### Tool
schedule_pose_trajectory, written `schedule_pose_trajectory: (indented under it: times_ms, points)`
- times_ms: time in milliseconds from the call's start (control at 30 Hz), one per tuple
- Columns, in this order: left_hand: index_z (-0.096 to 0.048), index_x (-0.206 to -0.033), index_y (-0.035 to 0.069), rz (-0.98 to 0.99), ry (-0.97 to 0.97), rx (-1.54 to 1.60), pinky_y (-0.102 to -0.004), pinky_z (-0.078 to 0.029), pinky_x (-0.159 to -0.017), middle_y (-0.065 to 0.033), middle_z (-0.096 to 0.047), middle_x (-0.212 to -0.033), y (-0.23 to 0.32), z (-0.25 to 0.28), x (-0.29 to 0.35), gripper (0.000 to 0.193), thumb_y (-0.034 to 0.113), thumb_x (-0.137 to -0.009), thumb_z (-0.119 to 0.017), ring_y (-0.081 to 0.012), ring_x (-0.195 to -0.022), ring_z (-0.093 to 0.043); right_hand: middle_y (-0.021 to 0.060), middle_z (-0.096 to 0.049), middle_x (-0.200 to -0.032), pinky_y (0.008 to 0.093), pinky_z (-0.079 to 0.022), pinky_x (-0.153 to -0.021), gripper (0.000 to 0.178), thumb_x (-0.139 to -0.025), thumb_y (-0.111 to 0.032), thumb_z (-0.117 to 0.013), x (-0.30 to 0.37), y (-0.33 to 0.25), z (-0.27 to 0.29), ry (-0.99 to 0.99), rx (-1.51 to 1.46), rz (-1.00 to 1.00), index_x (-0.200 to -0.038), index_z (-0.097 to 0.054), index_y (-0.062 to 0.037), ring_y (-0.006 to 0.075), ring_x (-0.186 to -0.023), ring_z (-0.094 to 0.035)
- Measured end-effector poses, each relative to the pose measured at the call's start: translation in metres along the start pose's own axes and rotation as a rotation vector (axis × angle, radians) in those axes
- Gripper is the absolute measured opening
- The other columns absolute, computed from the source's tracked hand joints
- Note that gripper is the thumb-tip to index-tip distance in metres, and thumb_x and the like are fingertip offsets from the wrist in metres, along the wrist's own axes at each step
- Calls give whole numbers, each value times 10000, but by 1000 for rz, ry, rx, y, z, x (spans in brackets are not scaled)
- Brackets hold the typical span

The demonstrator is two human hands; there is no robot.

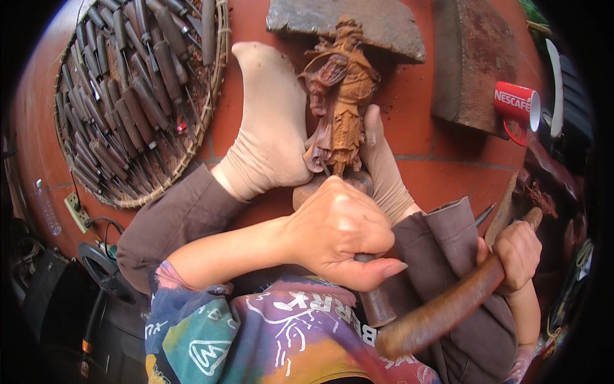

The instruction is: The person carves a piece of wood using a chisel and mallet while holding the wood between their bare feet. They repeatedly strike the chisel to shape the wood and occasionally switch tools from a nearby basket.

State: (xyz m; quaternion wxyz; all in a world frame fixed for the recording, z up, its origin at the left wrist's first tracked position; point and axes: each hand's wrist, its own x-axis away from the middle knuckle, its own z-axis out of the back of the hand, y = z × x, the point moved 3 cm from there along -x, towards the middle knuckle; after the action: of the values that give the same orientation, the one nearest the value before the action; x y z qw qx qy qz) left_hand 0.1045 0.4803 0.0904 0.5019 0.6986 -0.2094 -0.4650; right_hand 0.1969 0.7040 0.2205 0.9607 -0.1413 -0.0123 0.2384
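A reddish-brown carved wooden figure point(339, 96) stands upright on the red tiled floor, braced between my two feet in beige socks point(268, 128). My left hand point(339, 233) is closed around a wooden-handled chisel point(374, 301), whose blade reaches the figure's base. Off to the right, my right hand point(515, 253) grips a thick, round wooden mallet point(441, 313) that angles down to the left, apart from the chisel handle.
A round woven tray point(137, 96) at the upper left holds several wooden-handled chisels. Two grey stone slabs point(358, 25) lie behind the figure. A red mug point(517, 105) lies on its side at the right. A power strip point(78, 211) and black gear sit lower left.
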Motion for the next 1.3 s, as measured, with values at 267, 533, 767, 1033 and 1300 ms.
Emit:
schedule_pose_trajectory:
  times_ms: [267,533,767,1033,1300]
  points:
    - [-389,-523,79,-19,-75,77,-357,-333,-385,-57,-384,-502,7,13,-3,410,267,-840,-569,-243,-413,-444,55,-456,-605,316,-359,-432,220,-650,6,-709,-21,-10,7,28,-5,-5,-720,-504,-33,204,-488,-442]
    - [-376,-510,83,-20,-169,155,-345,-313,-374,-45,-365,-485,2,17,-7,458,307,-886,-509,-228,-390,-424,32,-428,-605,313,-327,-417,214,-629,-97,-726,-31,-15,9,-149,9,-122,-698,-527,-60,181,-472,-415]
    - [-425,-546,104,-122,-250,65,-327,-367,-420,-20,-401,-553,45,-23,-5,506,473,-765,-692,-190,-491,-486,25,-457,-583,315,-343,-418,234,-649,-109,-747,-8,1,-19,-83,-309,-35,-671,-516,-78,184,-466,-446]
    - [-437,-580,111,-61,-49,-197,-291,-331,-433,-19,-367,-628,18,-26,5,498,502,-727,-707,-162,-525,-434,24,-441,-575,313,-338,-413,269,-615,-103,-756,-9,0,-15,-143,-304,-40,-666,-493,-89,184,-459,-448]
    - [-409,-553,126,-161,22,-218,-275,-318,-400,-3,-336,-601,7,-22,8,527,537,-724,-690,-145,-492,-408,25,-426,-598,307,-331,-408,294,-559,-146,-750,-15,-6,-16,-191,-224,16,-688,-495,-79,179,-464,-447]
